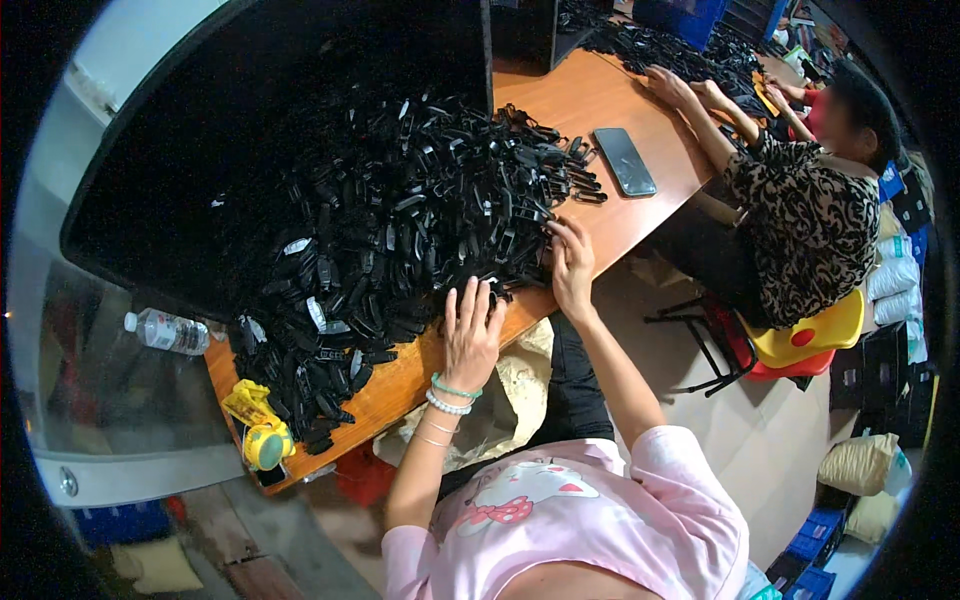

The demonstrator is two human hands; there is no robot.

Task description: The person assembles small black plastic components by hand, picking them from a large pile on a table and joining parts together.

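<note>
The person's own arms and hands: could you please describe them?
The left hand is ungloved, with a green bracelet, a white beaded bracelet and a thin band at the wrist. The right hand is ungloved. Both sleeves are short and pale pink.

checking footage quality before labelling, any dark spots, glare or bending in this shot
Head view: the picture rounds off to black at its corners, and the large black bin bows near the left rim; also head view: its interior sinks into shadow, while some black parts show bright highlights.
</note>
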